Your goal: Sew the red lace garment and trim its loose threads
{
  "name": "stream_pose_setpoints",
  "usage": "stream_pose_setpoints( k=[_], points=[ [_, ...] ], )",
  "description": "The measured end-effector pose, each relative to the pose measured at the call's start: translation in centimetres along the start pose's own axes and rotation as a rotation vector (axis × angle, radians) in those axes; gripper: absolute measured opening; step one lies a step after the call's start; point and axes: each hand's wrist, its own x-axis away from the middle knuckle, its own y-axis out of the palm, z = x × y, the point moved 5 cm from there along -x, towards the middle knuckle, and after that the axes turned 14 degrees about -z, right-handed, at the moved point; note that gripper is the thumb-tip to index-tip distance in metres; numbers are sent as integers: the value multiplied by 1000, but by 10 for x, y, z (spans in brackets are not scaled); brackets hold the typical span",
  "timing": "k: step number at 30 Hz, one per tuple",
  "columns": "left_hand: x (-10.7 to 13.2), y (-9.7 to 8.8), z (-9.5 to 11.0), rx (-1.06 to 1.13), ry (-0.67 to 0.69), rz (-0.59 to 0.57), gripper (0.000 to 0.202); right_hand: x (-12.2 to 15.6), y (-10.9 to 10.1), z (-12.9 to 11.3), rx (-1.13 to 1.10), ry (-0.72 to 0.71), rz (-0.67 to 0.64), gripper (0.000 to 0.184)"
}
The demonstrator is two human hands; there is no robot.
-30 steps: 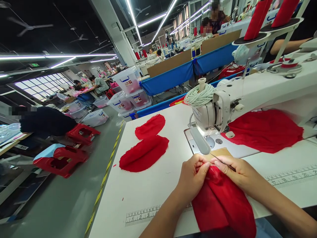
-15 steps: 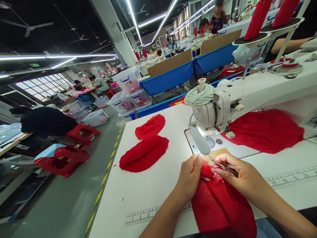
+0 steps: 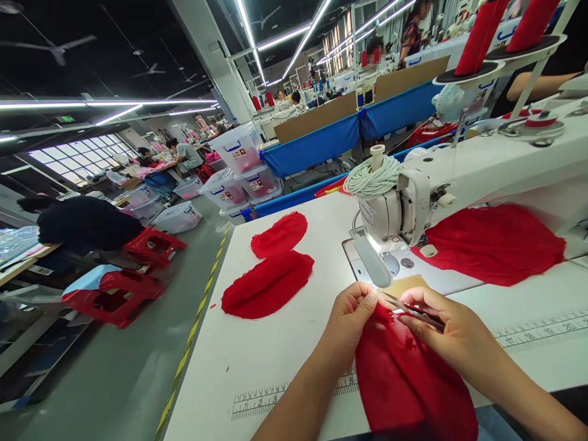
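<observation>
A red fabric piece [image 3: 408,380] lies at the table's front edge, bunched at its far end. My left hand [image 3: 349,321] pinches that far end from the left, fingers closed on the cloth. My right hand [image 3: 448,327] grips the same end from the right and also carries slim metal tweezers [image 3: 411,308], their tips pointing left toward my left hand. Both hands sit just in front of the white sewing machine [image 3: 459,184] and its needle plate [image 3: 395,263].
Two red fabric pieces [image 3: 269,285] lie on the white table [image 3: 275,361] to the left. More red cloth [image 3: 493,242] lies under the machine arm. A cord spool [image 3: 372,174] tops the machine head. Red stools [image 3: 114,294] and plastic bins [image 3: 239,165] line the aisle; other workers sit beyond.
The tweezers' tips have swung further left and show more clearly above the cloth. My hands have shifted slightly on the fabric's far end; the fabric has stayed in place.
</observation>
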Motion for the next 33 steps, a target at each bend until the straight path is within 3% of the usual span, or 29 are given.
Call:
stream_pose_setpoints(
  k=[6,14,17,20,23,27,33],
  points=[
    [-1,-4,2,1,25,47,46,1,-2,-2,63,17,65,18],
    [1,-6,2,-310,-90,-59,24,4,-6,-4,69,-17,130,16],
    [2,-8,6,-441,-78,-26,13,6,-6,-5,75,-26,146,17],
    [2,-9,7,-533,-56,1,16,6,-6,-5,82,-35,148,18],
    [1,-8,4,-482,-50,-29,24,5,-4,-5,99,-46,148,16],
    [1,-3,0,-250,-58,-125,34,5,-2,-2,151,-85,176,13],
    [2,-1,2,-186,-43,-79,40,17,-12,17,358,-143,183,23]
  ],
)
